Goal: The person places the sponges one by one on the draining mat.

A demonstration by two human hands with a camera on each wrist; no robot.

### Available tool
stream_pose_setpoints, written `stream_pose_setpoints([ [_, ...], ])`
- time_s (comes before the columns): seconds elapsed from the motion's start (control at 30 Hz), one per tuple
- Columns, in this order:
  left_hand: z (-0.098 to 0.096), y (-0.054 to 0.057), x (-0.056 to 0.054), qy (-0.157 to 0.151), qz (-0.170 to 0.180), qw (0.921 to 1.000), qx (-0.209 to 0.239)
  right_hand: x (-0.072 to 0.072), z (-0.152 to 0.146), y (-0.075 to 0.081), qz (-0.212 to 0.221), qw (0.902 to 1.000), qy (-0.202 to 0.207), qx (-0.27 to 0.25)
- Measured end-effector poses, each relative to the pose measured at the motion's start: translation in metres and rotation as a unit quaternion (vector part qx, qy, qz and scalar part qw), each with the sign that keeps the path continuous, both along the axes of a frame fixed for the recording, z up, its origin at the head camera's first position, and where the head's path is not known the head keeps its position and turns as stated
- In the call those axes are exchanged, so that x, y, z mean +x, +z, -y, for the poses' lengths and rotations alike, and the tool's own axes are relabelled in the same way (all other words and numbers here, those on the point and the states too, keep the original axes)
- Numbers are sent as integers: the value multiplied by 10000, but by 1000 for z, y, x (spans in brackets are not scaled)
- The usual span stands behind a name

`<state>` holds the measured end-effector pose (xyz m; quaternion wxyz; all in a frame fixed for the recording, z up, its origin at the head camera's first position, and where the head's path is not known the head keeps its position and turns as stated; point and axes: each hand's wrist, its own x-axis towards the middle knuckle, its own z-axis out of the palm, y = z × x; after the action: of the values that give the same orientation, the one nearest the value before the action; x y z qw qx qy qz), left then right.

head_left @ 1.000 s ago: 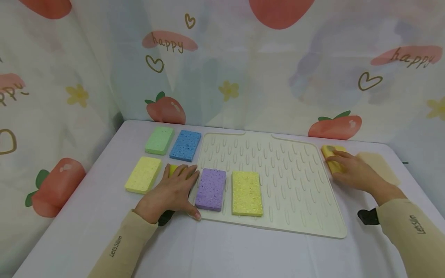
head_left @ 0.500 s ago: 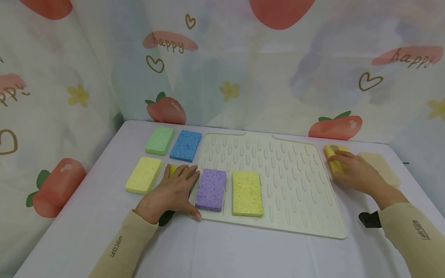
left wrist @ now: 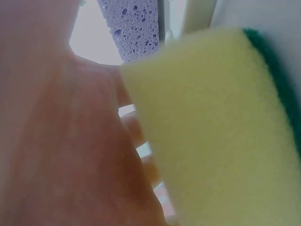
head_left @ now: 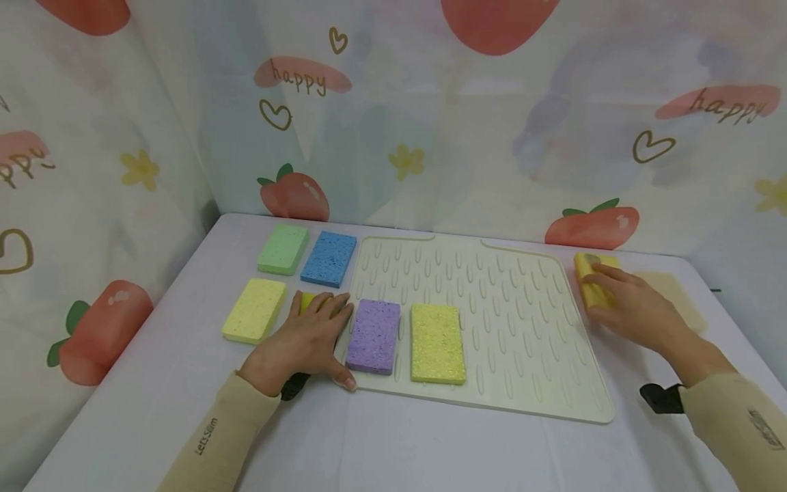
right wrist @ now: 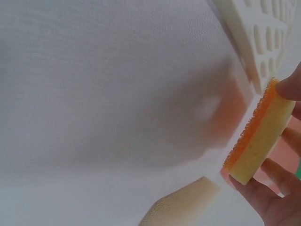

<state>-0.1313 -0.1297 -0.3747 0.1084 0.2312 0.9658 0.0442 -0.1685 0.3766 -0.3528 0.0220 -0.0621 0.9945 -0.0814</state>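
Left hand point(head_left: 298, 344) spread over a green-backed yellow scouring sponge point(left wrist: 211, 132), right hand point(head_left: 642, 311) well apart, gripping an orange-faced yellow sponge point(right wrist: 263, 135), embossed cream mat point(head_left: 529, 331) between them.

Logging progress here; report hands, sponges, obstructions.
Right hand gripping orange-backed sponge. Left hand over green-backed sponge. Purple sponge on mat could crowd left hand.

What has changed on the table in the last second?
The right hand and the yellow rectangular sponge with an orange layer, already in its grip, shifted slightly right. Nothing was visibly released. The left hand, the yellow-and-green sponge under it and the cream textured mat stayed put.
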Motion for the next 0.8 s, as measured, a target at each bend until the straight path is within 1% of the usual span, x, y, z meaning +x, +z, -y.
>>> stream_pose_setpoints([
  [0.23,0,0,0,18,25,10000,-67,12,8,3,-291,9994,165,54],
  [0.43,0,-1,0,17,-18,10000,-68,23,18,7,-555,9979,342,54],
  [0.6,0,-1,0,2,-18,10000,-50,32,24,8,-930,9939,589,-34],
  [0.8,0,1,1,20,26,10000,-71,42,38,10,-1375,9859,933,-215],
])
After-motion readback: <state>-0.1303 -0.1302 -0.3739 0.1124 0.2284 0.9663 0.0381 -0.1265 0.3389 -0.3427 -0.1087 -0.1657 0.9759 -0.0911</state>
